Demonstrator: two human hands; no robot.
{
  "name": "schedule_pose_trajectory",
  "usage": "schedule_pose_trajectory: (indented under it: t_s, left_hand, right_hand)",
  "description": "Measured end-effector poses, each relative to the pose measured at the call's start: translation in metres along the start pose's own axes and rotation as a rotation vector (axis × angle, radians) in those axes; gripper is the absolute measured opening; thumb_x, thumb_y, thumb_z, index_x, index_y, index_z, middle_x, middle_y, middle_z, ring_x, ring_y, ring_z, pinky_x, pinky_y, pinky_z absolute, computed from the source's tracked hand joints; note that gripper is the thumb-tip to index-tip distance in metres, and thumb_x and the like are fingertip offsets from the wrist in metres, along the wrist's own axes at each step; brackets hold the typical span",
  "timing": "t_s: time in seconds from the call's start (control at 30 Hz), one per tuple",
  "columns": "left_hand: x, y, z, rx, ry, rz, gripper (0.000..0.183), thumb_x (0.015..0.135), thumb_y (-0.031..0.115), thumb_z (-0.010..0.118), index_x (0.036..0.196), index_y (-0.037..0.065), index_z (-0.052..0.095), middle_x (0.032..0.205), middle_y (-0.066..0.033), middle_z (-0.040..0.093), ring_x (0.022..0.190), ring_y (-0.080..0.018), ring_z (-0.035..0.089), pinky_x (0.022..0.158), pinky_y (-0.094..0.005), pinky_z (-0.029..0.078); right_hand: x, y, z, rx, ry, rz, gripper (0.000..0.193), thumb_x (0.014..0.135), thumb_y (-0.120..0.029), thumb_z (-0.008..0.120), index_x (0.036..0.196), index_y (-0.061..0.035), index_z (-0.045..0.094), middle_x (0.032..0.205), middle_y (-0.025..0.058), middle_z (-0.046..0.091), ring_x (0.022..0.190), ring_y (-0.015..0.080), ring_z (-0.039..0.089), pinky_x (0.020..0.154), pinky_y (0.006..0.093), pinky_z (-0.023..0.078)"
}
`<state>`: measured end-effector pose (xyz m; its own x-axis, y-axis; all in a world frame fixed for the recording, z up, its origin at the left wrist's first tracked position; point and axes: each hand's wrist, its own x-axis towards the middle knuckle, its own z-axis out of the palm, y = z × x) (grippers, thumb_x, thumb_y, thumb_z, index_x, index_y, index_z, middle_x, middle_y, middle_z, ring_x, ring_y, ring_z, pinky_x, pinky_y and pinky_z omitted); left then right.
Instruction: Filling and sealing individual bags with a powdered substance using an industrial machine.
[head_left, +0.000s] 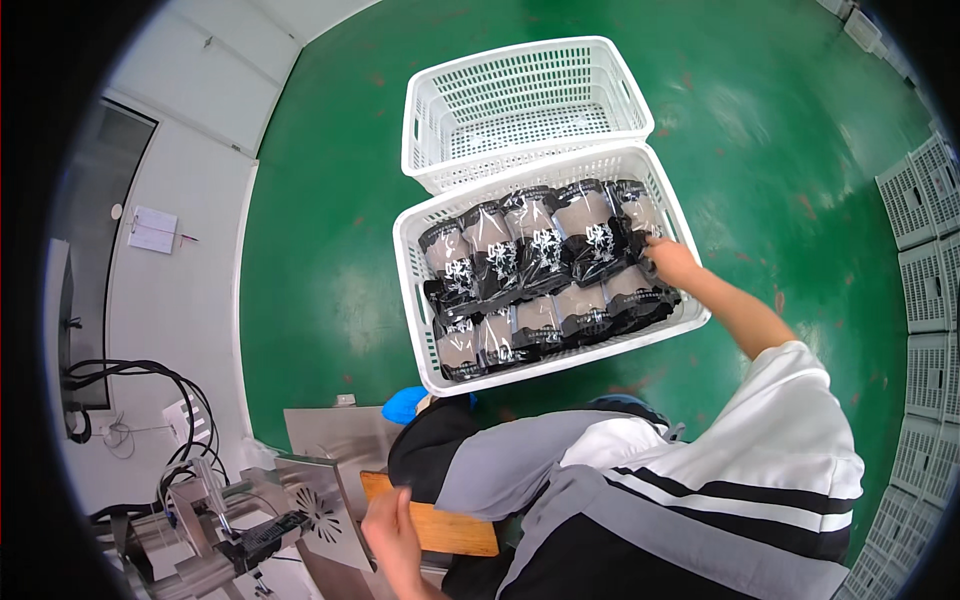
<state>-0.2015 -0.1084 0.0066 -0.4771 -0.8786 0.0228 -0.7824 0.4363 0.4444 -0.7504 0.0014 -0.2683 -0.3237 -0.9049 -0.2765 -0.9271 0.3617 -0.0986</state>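
Note:
A white plastic crate (pixel 407 290) in front of me holds two rows of black-and-clear plastic packets (pixel 545 250) with pale contents. My right hand (pixel 672 262) reaches over the crate's right side. Its fingers are closed on the dark edge of the packet (pixel 638 212) at the right end of the far row; the fingertips are partly hidden against the black wrap. Low and to the left, my left hand (pixel 392 532) hangs by a brown wooden board (pixel 460 528), with its thumb apart from the other fingers and nothing in it.
Another white crate (pixel 530 62), with nothing in it, stands just beyond the filled one. At lower left is a metal machine (pixel 325 510) with black cables (pixel 150 368). Stacked white crates (pixel 925 280) line the right edge. The floor (pixel 330 200) is green.

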Motion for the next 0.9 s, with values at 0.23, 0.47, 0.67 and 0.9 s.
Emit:
schedule_pose_trajectory:
  t_s: [0.23, 0.47, 0.67, 0.9]
  left_hand:
    - [-0.115, -0.01, -0.031, -0.055, 0.194, -0.655, 0.026, 0.091, 0.017, 0.056, 0.097, -0.006, 0.066, 0.084, -0.0179, 0.069, 0.078, -0.0244, 0.067, 0.073, -0.0331, 0.051]
    - [-0.23, -0.032, -0.035, 0.05, 0.313, -1.021, 0.025, 0.089, 0.017, 0.058, 0.092, -0.006, 0.067, 0.083, -0.0178, 0.069, 0.073, -0.0245, 0.066, 0.067, -0.0336, 0.051]
    - [-0.365, -0.049, 0.037, -0.046, 0.864, -1.345, 0.018, 0.085, 0.009, 0.058, 0.098, -0.003, 0.063, 0.087, -0.0128, 0.067, 0.079, -0.0208, 0.064, 0.067, -0.0304, 0.049]
    - [-0.451, -0.037, 0.156, 0.416, 0.616, -1.713, 0.039, 0.079, 0.029, 0.067, 0.095, -0.006, 0.059, 0.095, -0.0243, 0.059, 0.089, -0.039, 0.057, 0.08, -0.044, 0.046]
  right_hand:
    - [0.083, -0.036, 0.057, 0.261, 0.302, 0.503, 0.076, 0.085, -0.025, 0.059, 0.146, -0.0262, 0.014, 0.153, 0.016, 0.0, 0.133, 0.0549, 0.008, 0.104, 0.0598, 0.025]
    - [0.157, -0.036, 0.028, 0.353, 0.217, 0.648, 0.073, 0.082, -0.044, 0.057, 0.145, -0.0319, 0.021, 0.153, 0.0142, 0.005, 0.135, 0.0524, 0.005, 0.105, 0.0654, 0.012]
    - [0.101, -0.101, 0.056, -0.268, 0.263, -0.218, 0.057, 0.089, -0.04, 0.052, 0.14, -0.0203, 0.037, 0.149, 0.0095, 0.026, 0.138, 0.0354, 0.019, 0.107, 0.0609, 0.009]
    - [0.277, -0.006, 0.077, -0.474, 0.111, -0.002, 0.059, 0.086, -0.059, 0.043, 0.14, -0.0351, 0.034, 0.15, 0.0198, 0.016, 0.135, 0.0388, 0.025, 0.1, 0.0623, 0.026]
